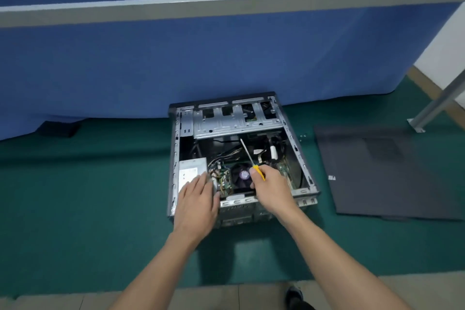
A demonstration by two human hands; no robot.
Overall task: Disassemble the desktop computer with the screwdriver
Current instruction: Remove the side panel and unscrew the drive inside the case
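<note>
While open, computer (236, 121) beneath hands (198, 199) (270, 189) and screwdriver (247, 153).

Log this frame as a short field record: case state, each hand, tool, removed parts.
case: desktop computer case lying open on the green surface
left hand: rests flat on the power supply
right hand: grips the screwdriver by its yellow handle
tool: shaft points away from the person, above the case interior
removed: side panel lies flat right of the case
</note>
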